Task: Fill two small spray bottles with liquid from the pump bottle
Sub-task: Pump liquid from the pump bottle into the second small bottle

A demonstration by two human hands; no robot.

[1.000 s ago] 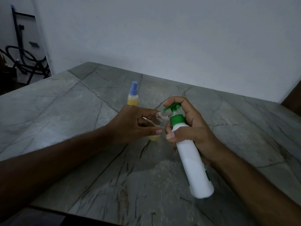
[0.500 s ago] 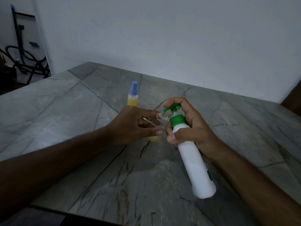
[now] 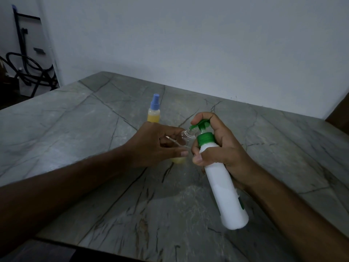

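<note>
The white pump bottle [image 3: 224, 178] is the anchor of the scene: it is held tilted above the grey veined stone table [image 3: 79, 133], its base toward the camera and its green pump head [image 3: 200, 126] leaning away and to the left. The right hand [image 3: 222, 148] is closed around the bottle's upper body just below the green collar, thumb across the front, with the index finger curled over the top of the pump head. Just left of the pump head, the spout tip sits at the threaded open neck of a small clear spray bottle [image 3: 186, 138], which has no cap on. That small bottle is gripped by the left hand [image 3: 156, 146], fingers and thumb wrapped around its middle; a little yellow liquid shows at its bottom below the hand, and the bottom is at or near the tabletop, though contact cannot be made out. A thin clear tube crosses between the left fingers; what it belongs to is unclear. Beyond the left hand, farther from the pump bottle, a second small spray bottle [image 3: 154, 110] stands upright on the table, filled with yellow liquid and closed with a blue spray cap.
</note>
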